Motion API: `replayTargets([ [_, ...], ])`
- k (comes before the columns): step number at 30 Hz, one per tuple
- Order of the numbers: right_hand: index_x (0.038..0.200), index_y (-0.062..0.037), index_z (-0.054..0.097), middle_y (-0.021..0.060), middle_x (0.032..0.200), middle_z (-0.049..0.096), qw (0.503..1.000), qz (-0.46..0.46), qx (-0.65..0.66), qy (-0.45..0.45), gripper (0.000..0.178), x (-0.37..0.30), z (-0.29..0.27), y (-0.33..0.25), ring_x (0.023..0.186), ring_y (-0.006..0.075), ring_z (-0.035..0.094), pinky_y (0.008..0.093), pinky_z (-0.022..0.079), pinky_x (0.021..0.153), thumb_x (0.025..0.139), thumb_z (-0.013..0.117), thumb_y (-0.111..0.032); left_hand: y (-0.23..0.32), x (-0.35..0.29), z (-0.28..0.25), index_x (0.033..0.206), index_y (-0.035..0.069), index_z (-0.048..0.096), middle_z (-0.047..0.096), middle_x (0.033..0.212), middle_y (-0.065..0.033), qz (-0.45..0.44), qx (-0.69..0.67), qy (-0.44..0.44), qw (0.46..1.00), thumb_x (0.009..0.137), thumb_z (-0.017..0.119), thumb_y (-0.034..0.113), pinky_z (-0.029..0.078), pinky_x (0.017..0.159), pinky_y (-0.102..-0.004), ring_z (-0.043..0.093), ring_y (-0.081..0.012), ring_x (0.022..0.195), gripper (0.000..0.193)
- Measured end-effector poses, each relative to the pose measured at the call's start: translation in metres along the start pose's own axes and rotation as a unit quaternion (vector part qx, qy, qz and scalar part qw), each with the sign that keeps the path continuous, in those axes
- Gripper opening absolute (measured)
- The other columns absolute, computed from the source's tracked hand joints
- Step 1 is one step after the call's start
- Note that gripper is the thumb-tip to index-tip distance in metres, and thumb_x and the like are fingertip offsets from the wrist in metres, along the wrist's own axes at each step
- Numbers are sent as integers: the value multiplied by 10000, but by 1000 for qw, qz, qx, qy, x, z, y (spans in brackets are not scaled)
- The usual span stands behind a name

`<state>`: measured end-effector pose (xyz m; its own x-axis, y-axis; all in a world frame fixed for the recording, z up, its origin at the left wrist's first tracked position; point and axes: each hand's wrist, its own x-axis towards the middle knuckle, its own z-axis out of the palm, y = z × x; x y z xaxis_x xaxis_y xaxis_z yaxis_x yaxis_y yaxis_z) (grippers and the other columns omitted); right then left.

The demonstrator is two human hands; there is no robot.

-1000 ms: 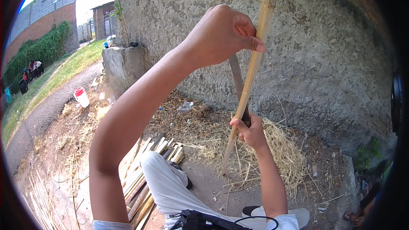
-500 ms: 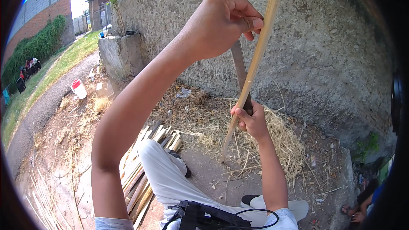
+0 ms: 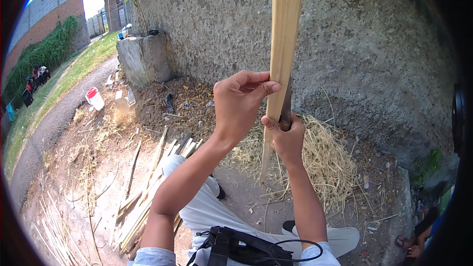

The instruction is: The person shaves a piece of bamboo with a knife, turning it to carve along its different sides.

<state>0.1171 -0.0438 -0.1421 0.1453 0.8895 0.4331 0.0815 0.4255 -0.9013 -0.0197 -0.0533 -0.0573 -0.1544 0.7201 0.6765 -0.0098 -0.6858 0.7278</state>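
Observation:
A long pale bamboo strip (image 3: 286,24) stands nearly upright in front of me, its broad face toward me and its lower end close to the ground. My left hand (image 3: 241,99) pinches the strip's left edge at mid-length between thumb and fingers. Lower down, my right hand (image 3: 287,135) grips a knife (image 3: 286,106) by its handle, with the thumb against the strip. Most of the dark blade is hidden behind the bamboo.
Split bamboo strips (image 3: 140,202) lie piled by my left leg. A heap of thin shavings (image 3: 327,162) sits before the rough wall (image 3: 212,24). Farther left stands a red-and-white container (image 3: 94,98). Another person's hand (image 3: 414,251) shows at lower right.
My left hand has slid down the bamboo strip, nearer my right hand. The strip has turned its broad face toward me and stands more upright, covering more of the blade.

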Motion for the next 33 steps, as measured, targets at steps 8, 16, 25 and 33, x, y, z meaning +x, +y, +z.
replayTargets([
  [8, 867, -34, 649, -52, 659, 572, 1000, 7, 7, 3, 341, -2, 4, 4, 584, 41, 493, 237, 390, 526, 796, 865, -288, -23, -18, 22, 905, -28, 704, 750, 864, -86, 171, 52, 166, 970, 864, 752, 34, 555, 698, -239, 693, -97, 759, 88],
  [16, 899, -30, 662, -51, 656, 577, 1000, -14, 12, 6, 367, -2, -5, -2, 585, 37, 505, 233, 397, 528, 799, 860, -322, -12, -1, 11, 931, -44, 634, 714, 805, -79, 23, -55, 62, 996, 986, 622, 101, 537, 642, -237, 686, -115, 719, 156],
  [25, 982, 7, 666, 53, 803, 681, 998, -14, -60, 2, 495, 4, -7, 3, 668, 96, 626, 271, 501, 590, 769, 868, -391, -25, 71, -46, 952, -46, 657, 706, 792, -79, 165, 34, 181, 969, 989, 597, 64, 528, 631, -237, 671, -112, 675, 131],
  [33, 876, -32, 639, -21, 635, 584, 998, -36, -48, 19, 464, 8, -11, 9, 569, 69, 549, 253, 428, 520, 799, 825, -450, -62, 96, -134, 1009, -26, 719, 745, 820, -117, 4, 317, 146, 937, 1026, 549, 241, 544, 660, -305, 704, -172, 693, 318],
])
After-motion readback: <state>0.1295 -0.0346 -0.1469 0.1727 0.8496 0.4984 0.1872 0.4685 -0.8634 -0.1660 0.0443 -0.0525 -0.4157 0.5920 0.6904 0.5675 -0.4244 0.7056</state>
